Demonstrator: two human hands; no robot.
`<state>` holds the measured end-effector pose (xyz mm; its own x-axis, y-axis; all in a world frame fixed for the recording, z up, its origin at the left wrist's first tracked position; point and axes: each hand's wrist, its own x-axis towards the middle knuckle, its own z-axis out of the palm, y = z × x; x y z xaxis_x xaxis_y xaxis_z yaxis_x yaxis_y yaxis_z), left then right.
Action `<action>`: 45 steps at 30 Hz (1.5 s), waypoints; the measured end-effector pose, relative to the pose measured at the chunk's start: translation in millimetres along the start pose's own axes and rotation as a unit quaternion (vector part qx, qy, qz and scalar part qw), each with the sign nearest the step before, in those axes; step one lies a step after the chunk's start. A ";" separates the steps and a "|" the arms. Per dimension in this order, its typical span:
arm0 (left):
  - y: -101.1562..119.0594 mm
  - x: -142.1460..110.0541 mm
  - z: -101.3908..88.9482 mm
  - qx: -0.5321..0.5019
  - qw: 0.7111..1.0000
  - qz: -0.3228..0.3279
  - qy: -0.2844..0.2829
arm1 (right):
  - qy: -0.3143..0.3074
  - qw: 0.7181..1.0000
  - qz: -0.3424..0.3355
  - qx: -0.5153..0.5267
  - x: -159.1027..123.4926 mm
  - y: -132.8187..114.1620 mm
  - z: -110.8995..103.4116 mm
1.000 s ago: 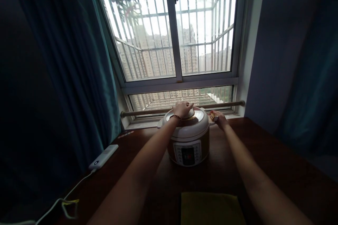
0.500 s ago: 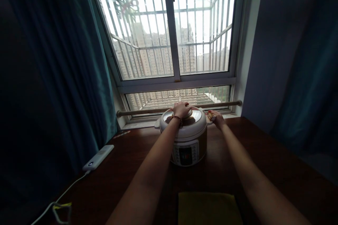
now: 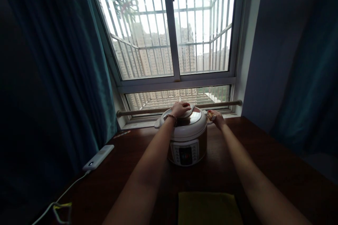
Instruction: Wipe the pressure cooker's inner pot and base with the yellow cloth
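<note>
A white and brown electric pressure cooker [image 3: 202, 144] stands upright on the table, its control panel facing me. My left hand [image 3: 181, 109], with a bracelet at the wrist, is on top of its shiny lid [image 3: 196, 116]. Those fingers curl over the white lid handle [image 3: 190, 111], which partly shows beyond them. At the cooker's right side, my right hand [image 3: 218, 119] is closed on a small red and tan object [image 3: 211, 115] beside the side handle [image 3: 210, 122]. What kind of object it is, I cannot make out.
A folded yellow-green cloth [image 3: 208, 209] lies at the near edge of the dark wooden table [image 3: 126, 158]. To the left are a white power strip-like device [image 3: 99, 157] and its cable [image 3: 70, 187]. A rail [image 3: 221, 104] runs behind the cooker, before the window.
My left hand has shifted slightly left on the lid, and the white lid handle appears turned, its end now showing at the right. My right hand stays nearly in place.
</note>
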<state>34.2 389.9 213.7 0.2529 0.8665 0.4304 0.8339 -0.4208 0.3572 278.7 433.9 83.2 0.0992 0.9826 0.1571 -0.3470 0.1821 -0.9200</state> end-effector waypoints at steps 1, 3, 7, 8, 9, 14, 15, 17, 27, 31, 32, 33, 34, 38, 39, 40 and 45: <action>-0.9 0.2 -0.2 -0.004 1.000 0.007 -0.003 | -0.001 1.000 0.000 0.000 -0.1 0.0 -0.1; -3.0 0.9 -0.7 -0.010 1.000 0.022 -0.009 | -0.003 1.000 0.002 -0.002 -0.6 -0.5 0.0; -7.6 3.2 -1.1 -0.017 0.998 0.057 -0.016 | -0.001 1.000 -0.001 -0.002 -2.1 -2.3 1.1; -8.5 3.6 -0.9 -0.018 0.998 0.063 -0.015 | 0.001 1.000 -0.002 -0.002 -2.7 -2.8 1.4; -9.1 3.7 -0.5 -0.018 0.997 0.069 -0.014 | 0.002 1.000 -0.002 -0.002 -3.4 -3.3 1.9; -9.2 0.1 2.9 -0.009 0.997 0.071 0.005 | 0.004 1.000 -0.005 -0.002 -7.5 -5.4 4.3; -8.7 -1.1 3.8 -0.005 0.998 0.067 0.011 | 0.005 1.000 -0.006 -0.003 -8.3 -5.9 4.8; -7.6 -2.6 5.5 0.002 0.998 0.058 0.022 | 0.007 1.000 -0.009 -0.005 -9.8 -7.1 5.8; -8.1 7.5 4.2 0.001 1.000 0.006 0.004 | 0.013 0.999 -0.013 -0.042 -13.0 -10.5 8.4; -8.7 8.6 2.1 -0.025 1.000 -0.013 -0.008 | 0.003 0.998 -0.005 -0.063 -12.7 -11.0 8.2; -8.6 8.9 1.6 -0.034 0.999 -0.018 -0.010 | -0.001 0.998 -0.002 -0.068 -12.3 -11.1 7.9; -8.6 9.3 0.9 -0.044 0.999 -0.021 -0.011 | -0.004 0.997 0.001 -0.075 -11.8 -11.1 7.6; -8.7 10.0 -0.2 -0.055 0.998 -0.025 -0.011 | -0.007 0.997 0.003 -0.081 -11.3 -10.9 7.3; -12.2 14.8 -9.8 -0.116 0.992 -0.037 -0.010 | -0.015 0.993 -0.001 -0.116 -10.4 -9.0 7.0; -13.8 16.1 -13.5 -0.135 0.990 -0.040 -0.009 | -0.018 0.992 -0.003 -0.128 -10.8 -8.4 7.1; -15.6 17.2 -17.3 -0.155 0.987 -0.042 -0.009 | -0.021 0.990 -0.006 -0.142 -11.3 -8.1 7.2; -21.1 19.8 -29.4 -0.236 0.970 -0.048 -0.009 | -0.050 0.969 -0.030 -0.242 -10.1 -21.2 4.1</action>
<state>7.2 408.0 239.0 0.1974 0.9105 0.3634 0.5369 -0.4106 0.7370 281.2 420.3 102.6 0.0068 0.9739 0.2267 0.1360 0.2237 -0.9651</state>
